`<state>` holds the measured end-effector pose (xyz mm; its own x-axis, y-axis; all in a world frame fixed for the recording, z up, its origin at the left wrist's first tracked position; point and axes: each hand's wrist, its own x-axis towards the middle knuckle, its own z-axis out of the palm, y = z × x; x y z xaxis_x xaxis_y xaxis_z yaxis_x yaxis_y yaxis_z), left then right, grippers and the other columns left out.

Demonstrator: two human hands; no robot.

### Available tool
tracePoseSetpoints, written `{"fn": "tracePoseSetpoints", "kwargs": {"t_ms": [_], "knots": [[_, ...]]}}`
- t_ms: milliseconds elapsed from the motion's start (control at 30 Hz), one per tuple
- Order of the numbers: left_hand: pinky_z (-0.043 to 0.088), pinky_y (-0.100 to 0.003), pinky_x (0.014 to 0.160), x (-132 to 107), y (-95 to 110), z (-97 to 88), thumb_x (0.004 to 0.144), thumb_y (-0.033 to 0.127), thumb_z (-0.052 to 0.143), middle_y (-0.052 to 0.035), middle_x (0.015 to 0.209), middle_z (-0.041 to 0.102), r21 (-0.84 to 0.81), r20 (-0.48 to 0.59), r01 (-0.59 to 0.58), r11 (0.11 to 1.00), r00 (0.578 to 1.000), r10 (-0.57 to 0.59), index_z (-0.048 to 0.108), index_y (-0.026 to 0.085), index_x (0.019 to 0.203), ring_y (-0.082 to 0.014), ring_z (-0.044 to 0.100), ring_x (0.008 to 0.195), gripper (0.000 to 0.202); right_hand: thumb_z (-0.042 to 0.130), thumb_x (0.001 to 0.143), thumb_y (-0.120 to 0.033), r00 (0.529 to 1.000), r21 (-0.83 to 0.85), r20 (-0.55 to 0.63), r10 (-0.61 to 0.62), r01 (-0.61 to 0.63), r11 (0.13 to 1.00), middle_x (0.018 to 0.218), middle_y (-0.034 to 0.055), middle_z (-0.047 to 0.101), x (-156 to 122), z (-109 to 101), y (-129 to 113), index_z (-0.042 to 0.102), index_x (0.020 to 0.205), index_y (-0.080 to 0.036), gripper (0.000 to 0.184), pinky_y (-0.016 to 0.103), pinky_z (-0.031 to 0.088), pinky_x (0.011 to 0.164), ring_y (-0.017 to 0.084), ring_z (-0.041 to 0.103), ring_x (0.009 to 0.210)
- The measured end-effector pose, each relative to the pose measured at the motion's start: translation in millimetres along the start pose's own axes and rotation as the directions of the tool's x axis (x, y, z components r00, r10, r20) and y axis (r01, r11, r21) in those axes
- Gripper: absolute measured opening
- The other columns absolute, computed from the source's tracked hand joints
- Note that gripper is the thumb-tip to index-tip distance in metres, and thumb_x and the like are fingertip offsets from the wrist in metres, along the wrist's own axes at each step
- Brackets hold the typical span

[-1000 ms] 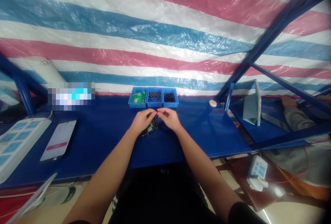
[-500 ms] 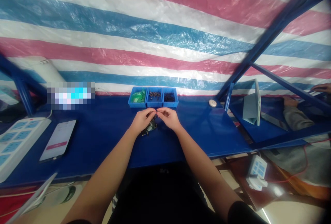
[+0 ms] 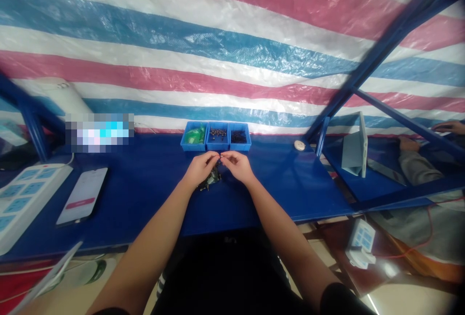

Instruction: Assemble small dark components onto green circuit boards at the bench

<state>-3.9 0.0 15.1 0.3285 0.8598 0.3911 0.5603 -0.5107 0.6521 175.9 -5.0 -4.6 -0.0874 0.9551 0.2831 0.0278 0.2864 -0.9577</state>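
The left hand (image 3: 199, 169) and right hand (image 3: 238, 167) meet at lower centre, forearms angled inward, fingertips pinched narrow on a tiny dark part (image 3: 219, 161) (too small to name), just above a small heap of dark and green pieces (image 3: 210, 180) on the blue worktop (image 3: 145, 194), below a three-compartment blue tray (image 3: 215, 147)

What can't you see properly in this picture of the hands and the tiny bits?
Head view:
- Whatever the left hand and right hand pinch is mostly hidden by their fingers.
- The dark-and-green pile is partly covered by the hands.
- The small dark bits in the blue tray are too small to name.
- The pixelated patch is blurred out.
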Motion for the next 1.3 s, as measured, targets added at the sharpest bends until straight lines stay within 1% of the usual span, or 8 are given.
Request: {"fn": "tracePoseSetpoints", "kwargs": {"t_ms": [200, 300, 400, 533, 767, 967, 1100, 1300], "knots": [[0.044, -0.023, 0.065, -0.1, 1.6, -0.1, 0.097, 0.045, 0.041, 0.0001, 0.075, 0.067, 0.023, 0.049, -0.001, 1.0, 0.999, 0.0, 0.065, 0.02, 0.098, -0.0138, 0.061, 0.067, 0.035, 0.069, 0.079, -0.044, 0.999, -0.009, 0.015, -0.036, 0.036, 0.999, 0.087, 0.0048, 0.072, 0.0, -1.3, -1.8, 0.07, 0.106, -0.02, 0.036, 0.03, 0.055, 0.071, 0.016, 0.066, 0.074], [0.044, -0.023, 0.064, -0.8, 0.5, 1.5, 0.095, 0.045, 0.045, 0.0008, 0.075, 0.067, 0.004, 0.028, 0.014, 1.0, 1.0, -0.014, 0.065, 0.021, 0.102, -0.0132, 0.06, 0.065, 0.032, 0.068, 0.08, -0.043, 1.0, -0.01, -0.001, -0.029, 0.029, 1.0, 0.087, 0.0057, 0.072, 0.4, -1.7, -1.3, 0.072, 0.1, -0.019, 0.031, 0.03, 0.055, 0.071, 0.016, 0.066, 0.074], [0.044, -0.023, 0.063, -1.0, -1.5, 2.7, 0.092, 0.046, 0.05, 0.0028, 0.069, 0.063, -0.01, -0.006, 0.019, 1.0, 1.0, -0.02, 0.064, 0.022, 0.105, -0.0122, 0.057, 0.061, 0.03, 0.068, 0.08, -0.043, 1.0, -0.001, -0.011, -0.017, 0.017, 1.0, 0.083, 0.0051, 0.072, 0.9, -1.9, -1.0, 0.072, 0.1, -0.019, 0.031, 0.03, 0.055, 0.069, 0.016, 0.066, 0.072], [0.043, -0.023, 0.062, -0.5, -2.6, 2.2, 0.094, 0.044, 0.048, 0.0027, 0.069, 0.063, -0.014, -0.006, 0.013, 1.0, 1.0, -0.013, 0.064, 0.022, 0.101, -0.0119, 0.056, 0.06, 0.029, 0.07, 0.078, -0.044, 1.0, 0.003, 0.002, -0.004, 0.004, 1.0, 0.083, 0.0053, 0.072, 0.7, -1.1, -0.9, 0.072, 0.099, -0.019, 0.033, 0.03, 0.055, 0.068, 0.016, 0.066, 0.072], [0.042, -0.023, 0.063, -0.4, 3.7, -1.0, 0.097, 0.044, 0.041, 0.0012, 0.071, 0.065, -0.009, 0.03, 0.017, 1.0, 0.999, -0.016, 0.063, 0.02, 0.094, -0.0129, 0.058, 0.063, 0.033, 0.069, 0.079, -0.042, 1.0, -0.019, 0.001, -0.012, 0.012, 1.0, 0.086, 0.0055, 0.072, -0.7, -0.7, -1.8, 0.072, 0.102, -0.019, 0.032, 0.031, 0.055, 0.069, 0.017, 0.066, 0.074], [0.044, -0.024, 0.062, -1.1, -0.9, 1.9, 0.093, 0.045, 0.049, 0.0021, 0.07, 0.065, -0.037, 0.015, 0.027, 0.999, 1.0, -0.027, 0.064, 0.022, 0.108, -0.0128, 0.057, 0.06, 0.031, 0.07, 0.079, -0.043, 1.0, -0.015, -0.016, -0.02, 0.02, 1.0, 0.089, 0.0062, 0.073, -0.6, -1.2, -2.6, 0.073, 0.101, -0.02, 0.032, 0.032, 0.056, 0.074, 0.018, 0.067, 0.077], [0.044, -0.024, 0.065, 0.0, -2.7, 1.3, 0.095, 0.045, 0.046, 0.0001, 0.077, 0.068, -0.026, 0.012, -0.002, 1.0, 1.0, 0.002, 0.066, 0.022, 0.103, -0.0136, 0.06, 0.066, 0.031, 0.071, 0.078, -0.041, 0.999, -0.007, 0.003, -0.046, 0.046, 0.999, 0.09, 0.0063, 0.073, -0.5, 0.0, -0.5, 0.072, 0.102, -0.02, 0.032, 0.032, 0.056, 0.076, 0.018, 0.067, 0.079], [0.042, -0.024, 0.063, 0.1, 0.4, -0.1, 0.097, 0.045, 0.042, 0.0014, 0.071, 0.064, -0.008, 0.039, 0.007, 1.0, 0.999, -0.006, 0.064, 0.021, 0.096, -0.0131, 0.058, 0.063, 0.033, 0.071, 0.078, -0.039, 0.998, -0.002, 0.001, -0.056, 0.056, 0.998, 0.09, 0.0062, 0.073, 0.3, -0.1, 1.3, 0.072, 0.103, -0.02, 0.031, 0.031, 0.055, 0.074, 0.018, 0.067, 0.079]]}}
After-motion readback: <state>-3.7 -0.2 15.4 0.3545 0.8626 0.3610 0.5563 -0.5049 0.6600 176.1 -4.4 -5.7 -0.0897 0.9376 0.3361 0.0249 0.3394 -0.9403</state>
